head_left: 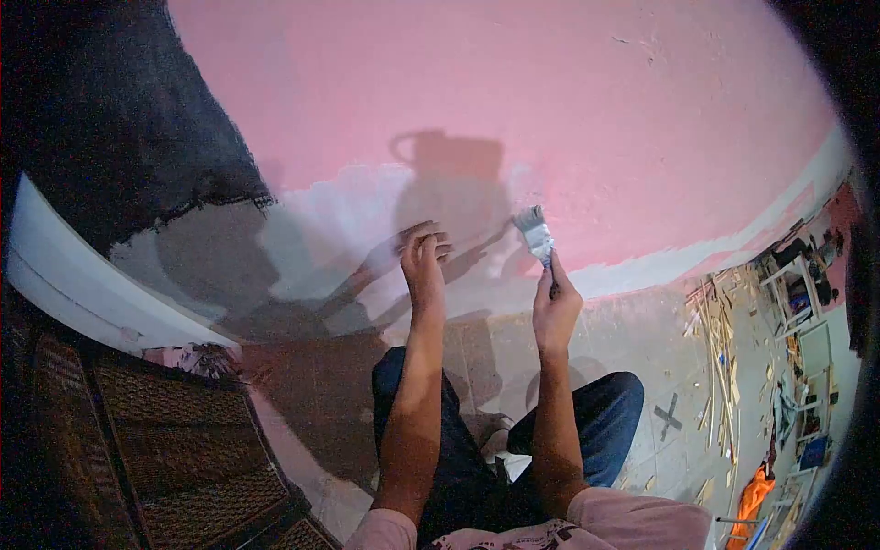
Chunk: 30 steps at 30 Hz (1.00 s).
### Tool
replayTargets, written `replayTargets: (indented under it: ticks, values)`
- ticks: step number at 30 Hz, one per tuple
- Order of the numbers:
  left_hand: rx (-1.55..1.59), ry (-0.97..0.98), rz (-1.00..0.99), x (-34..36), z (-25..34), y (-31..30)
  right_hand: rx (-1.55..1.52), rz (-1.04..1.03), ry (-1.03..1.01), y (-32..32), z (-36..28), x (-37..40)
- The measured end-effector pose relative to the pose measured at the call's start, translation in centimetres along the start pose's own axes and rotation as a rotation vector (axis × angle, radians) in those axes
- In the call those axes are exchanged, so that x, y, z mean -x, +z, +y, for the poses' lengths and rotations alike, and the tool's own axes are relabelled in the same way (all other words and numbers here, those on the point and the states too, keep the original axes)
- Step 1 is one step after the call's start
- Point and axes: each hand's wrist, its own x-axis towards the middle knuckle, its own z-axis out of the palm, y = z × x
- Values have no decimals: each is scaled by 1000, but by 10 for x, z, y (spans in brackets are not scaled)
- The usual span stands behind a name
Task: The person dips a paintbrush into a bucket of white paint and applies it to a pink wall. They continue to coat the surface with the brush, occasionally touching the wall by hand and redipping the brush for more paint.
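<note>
My right hand (pixel 555 307) grips the handle of a paintbrush (pixel 535 235), bristles up, close to the pink wall (pixel 513 92) just above its white-painted lower band (pixel 367 215). My left hand (pixel 423 261) rests flat with fingers spread against the white band, to the left of the brush. Both forearms reach forward over my knees in dark blue trousers (pixel 596 417). The shadows of my arms and head fall on the wall.
A black-painted patch (pixel 119 110) covers the wall at upper left. A white curved edge (pixel 82 275) and dark woven panels (pixel 174 449) lie at left. Wood scraps and offcuts (pixel 720 357) litter the floor at right, with an orange object (pixel 752 500).
</note>
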Motion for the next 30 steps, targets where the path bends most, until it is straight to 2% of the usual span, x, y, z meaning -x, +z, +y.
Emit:
replayTargets:
  ticks: [4,5,8,11,14,15,19,22,23,25,28,30]
  values:
    - [40,33,-6,6,7,0,-128,46,91,-8,21,-9]
    - [62,35,-5,6,9,0,-204,81,24,-8,22,-11]
    - [88,-9,5,-4,3,-1,-37,-38,70,-36,-14,-8]
    - [87,-28,4,-2,0,6,-25,-74,15,-43,-30,-4]
    - [111,-22,-14,-1,-10,11,190,-11,-192,-2,-7,-15]
    - [123,-20,-24,2,-12,14,185,-58,-140,8,-5,-20]
    - [123,-15,-22,4,-8,23,281,-203,-19,-21,7,-12]
    - [126,-53,-14,7,-17,24,421,-292,-236,-28,29,-15]
    - [125,-40,-34,6,-20,24,377,-245,-269,-30,35,-19]
    - [103,-11,-48,3,-17,26,273,-151,-345,-29,9,-36]
    - [63,-18,-28,11,-18,28,174,-29,-223,-41,-35,-38]
    - [68,-26,-19,9,-19,28,125,95,-316,-43,-21,-33]
